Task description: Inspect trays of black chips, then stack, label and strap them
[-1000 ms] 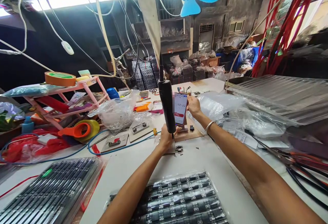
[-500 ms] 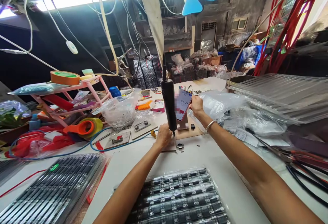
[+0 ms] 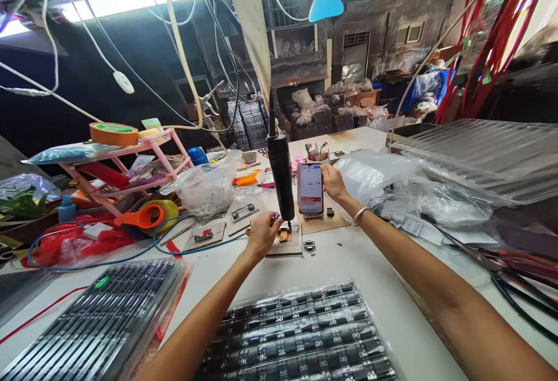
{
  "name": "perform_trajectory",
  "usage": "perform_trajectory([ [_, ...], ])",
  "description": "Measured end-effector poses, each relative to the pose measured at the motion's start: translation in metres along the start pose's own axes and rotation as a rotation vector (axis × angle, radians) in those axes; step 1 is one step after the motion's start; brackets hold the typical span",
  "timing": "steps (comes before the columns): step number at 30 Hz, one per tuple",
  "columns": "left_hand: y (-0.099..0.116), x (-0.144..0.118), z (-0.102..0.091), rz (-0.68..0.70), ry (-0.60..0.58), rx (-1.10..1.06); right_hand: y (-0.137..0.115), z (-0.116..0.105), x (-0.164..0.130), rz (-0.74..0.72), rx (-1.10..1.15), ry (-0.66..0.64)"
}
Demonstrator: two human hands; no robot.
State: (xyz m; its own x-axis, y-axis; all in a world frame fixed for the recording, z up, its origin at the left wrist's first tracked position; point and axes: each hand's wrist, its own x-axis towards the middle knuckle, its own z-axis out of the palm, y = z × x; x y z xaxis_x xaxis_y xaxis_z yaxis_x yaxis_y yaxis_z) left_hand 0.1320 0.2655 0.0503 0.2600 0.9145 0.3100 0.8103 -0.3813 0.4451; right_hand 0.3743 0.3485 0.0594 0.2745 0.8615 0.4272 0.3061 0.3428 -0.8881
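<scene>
My left hand (image 3: 260,234) rests on the left edge of a small work plate (image 3: 291,242), fingers curled by a small orange part (image 3: 284,235); whether it grips anything I cannot tell. A black electric screwdriver (image 3: 280,175) hangs on its cord right above that plate. My right hand (image 3: 333,183) touches the right edge of a smartphone (image 3: 310,189), which stands upright on a brown board (image 3: 325,224) and shows a timer. A small metal part (image 3: 309,246) lies just right of the plate.
Trays of black strips lie near me in the middle (image 3: 300,334) and at the left (image 3: 93,320). A pink rack (image 3: 131,163) with a tape roll (image 3: 113,133), an orange tape dispenser (image 3: 143,217), plastic bags (image 3: 204,186) and clear trays (image 3: 483,157) crowd the sides.
The phone went from tilted in my right hand to standing upright on the board. My left hand slid left, off the screwdriver's tip, onto the plate's edge.
</scene>
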Motion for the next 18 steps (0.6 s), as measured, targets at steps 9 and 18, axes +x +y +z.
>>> perform_trajectory([
  [9,-0.004,-0.014,-0.008,-0.015,0.047,-0.167,-0.002,-0.002,-0.003,0.035,-0.021,-0.067],
  [18,-0.013,-0.041,-0.022,-0.098,0.092,-0.216,-0.026,-0.036,-0.045,0.152,-0.031,-0.034],
])
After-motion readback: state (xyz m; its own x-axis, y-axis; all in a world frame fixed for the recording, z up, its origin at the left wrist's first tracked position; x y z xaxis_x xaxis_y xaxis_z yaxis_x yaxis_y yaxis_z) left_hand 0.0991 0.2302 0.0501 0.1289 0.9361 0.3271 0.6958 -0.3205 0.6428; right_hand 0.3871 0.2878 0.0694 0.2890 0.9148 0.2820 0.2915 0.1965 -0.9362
